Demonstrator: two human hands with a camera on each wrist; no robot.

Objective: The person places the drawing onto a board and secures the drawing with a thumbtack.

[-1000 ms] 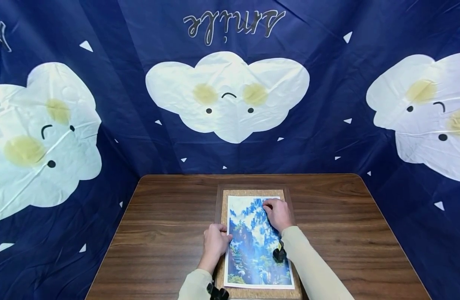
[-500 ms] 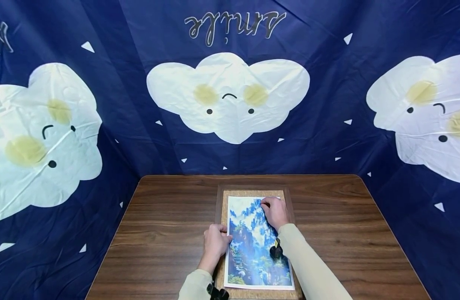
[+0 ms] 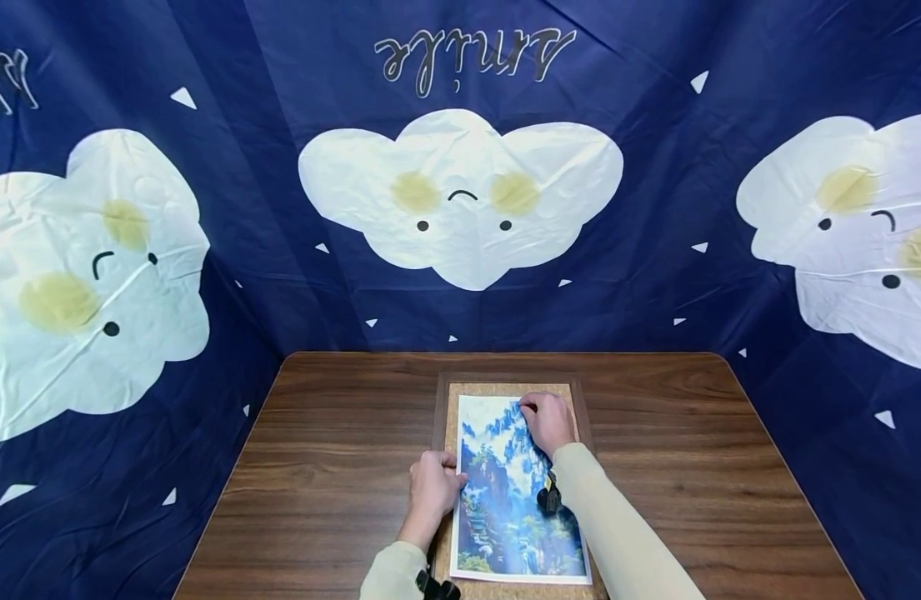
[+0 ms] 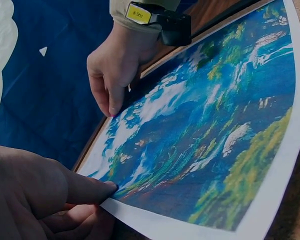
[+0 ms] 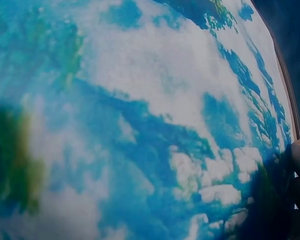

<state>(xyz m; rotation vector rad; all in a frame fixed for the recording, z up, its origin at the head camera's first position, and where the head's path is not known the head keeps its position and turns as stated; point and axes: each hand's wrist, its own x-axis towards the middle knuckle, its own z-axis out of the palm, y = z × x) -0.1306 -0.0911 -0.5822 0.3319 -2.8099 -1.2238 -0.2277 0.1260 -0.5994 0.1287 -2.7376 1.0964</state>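
A printed landscape picture [image 3: 505, 500] with a white border lies on a cork board [image 3: 511, 388] framed in brown. At the picture's left edge, my left hand [image 3: 432, 487] holds the paper, thumb over the border and other fingers below it. A dark spot shows by that thumb tip [image 4: 109, 186] in the left wrist view. Near the top of the sheet, my right hand [image 3: 548, 422] has thumb and forefinger pinched together. A tiny pink thing [image 4: 113, 115] shows at its fingertips; cannot tell its kind. The right wrist view shows mostly painted sky and rocks.
The board lies on a brown wood-grain table [image 3: 332, 467]. A dark blue cloth [image 3: 235, 167] printed with white clouds hangs behind and at both sides. Black wrist cameras sit at both cuffs, the right one [image 3: 548, 498] over the picture.
My right hand has shifted slightly left and toward the picture's top edge, its fingers still pinched. The left hand keeps its place at the left edge.
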